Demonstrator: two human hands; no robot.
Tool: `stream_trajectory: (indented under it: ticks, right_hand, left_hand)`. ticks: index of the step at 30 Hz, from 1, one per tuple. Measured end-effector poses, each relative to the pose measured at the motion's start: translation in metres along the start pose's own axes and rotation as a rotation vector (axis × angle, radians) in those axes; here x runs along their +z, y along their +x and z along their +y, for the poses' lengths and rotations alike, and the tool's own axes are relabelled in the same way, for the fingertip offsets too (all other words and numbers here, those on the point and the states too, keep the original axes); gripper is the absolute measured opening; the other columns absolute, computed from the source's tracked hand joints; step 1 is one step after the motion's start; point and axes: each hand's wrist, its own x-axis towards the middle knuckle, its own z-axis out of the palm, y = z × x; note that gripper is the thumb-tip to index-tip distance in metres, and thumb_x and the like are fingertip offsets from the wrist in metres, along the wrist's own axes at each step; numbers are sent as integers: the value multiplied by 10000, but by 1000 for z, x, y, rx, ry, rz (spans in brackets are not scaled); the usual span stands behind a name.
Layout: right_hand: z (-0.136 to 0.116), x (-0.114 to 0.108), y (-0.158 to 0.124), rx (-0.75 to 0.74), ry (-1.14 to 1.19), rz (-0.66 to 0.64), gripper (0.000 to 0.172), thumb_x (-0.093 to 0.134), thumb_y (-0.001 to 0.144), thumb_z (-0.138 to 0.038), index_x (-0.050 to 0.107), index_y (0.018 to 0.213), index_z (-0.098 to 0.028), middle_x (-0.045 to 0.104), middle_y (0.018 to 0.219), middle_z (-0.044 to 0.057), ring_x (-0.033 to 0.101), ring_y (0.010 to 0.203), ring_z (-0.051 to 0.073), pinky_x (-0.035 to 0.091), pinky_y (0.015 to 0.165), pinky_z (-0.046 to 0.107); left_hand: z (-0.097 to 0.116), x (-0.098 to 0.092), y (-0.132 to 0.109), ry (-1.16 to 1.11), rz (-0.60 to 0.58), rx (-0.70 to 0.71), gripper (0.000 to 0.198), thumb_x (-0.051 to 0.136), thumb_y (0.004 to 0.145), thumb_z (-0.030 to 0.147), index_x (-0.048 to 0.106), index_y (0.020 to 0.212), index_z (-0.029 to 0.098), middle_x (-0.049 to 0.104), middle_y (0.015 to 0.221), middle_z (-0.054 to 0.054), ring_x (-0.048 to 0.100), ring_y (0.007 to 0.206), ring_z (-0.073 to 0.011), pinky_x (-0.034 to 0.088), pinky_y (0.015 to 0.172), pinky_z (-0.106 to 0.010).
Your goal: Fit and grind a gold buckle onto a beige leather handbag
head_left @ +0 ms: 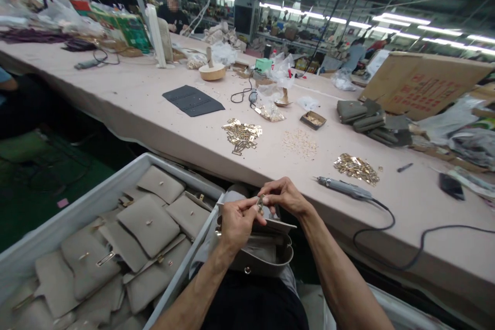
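A greyish-beige handbag (266, 263) rests on my lap, its mouth open and its flap raised. My left hand (236, 224) is closed on the flap's edge, thumb and fingers meeting near a small metal fitting (260, 201). From the other side my right hand (285, 197) pinches that fitting, with its fingertips close to those of the left. The fingers partly hide the fitting, so its exact shape is unclear. Beyond the hands, piles of gold-coloured metal plates (242, 135) and gold metal pieces (356, 168) lie on the table (286, 165).
To my left stands a grey bin (185, 268) of similar bags. An electric screwdriver (344, 187) with a cord lies at the table's near edge. Scattered small screws (300, 144), a small tray (313, 119), dark pouches (363, 118) and a cardboard box (425, 85) are farther back.
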Motion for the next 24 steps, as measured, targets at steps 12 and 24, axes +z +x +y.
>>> stream_trajectory:
  ticks: [12, 24]
  right_hand:
    - [-1, 6, -7, -75, -2, 80, 349, 887, 802, -414, 824, 1007, -139, 703, 830, 65, 650, 536, 132, 518, 475, 215]
    - [14, 12, -9, -301, -437, 202, 206, 744, 939, -332, 826, 1070, -196, 626, 805, 44, 606, 620, 123, 482, 523, 211]
  left_hand:
    - [-7, 21, -13, 296, 123, 180, 259, 632, 925, 299, 791, 1096, 186, 733, 658, -27, 666, 514, -160, 505, 542, -235]
    - [-7, 21, -4, 165, 168, 71, 338, 679, 853, 303, 815, 1113, 135, 695, 561, -13, 615, 475, -141, 466, 472, -216]
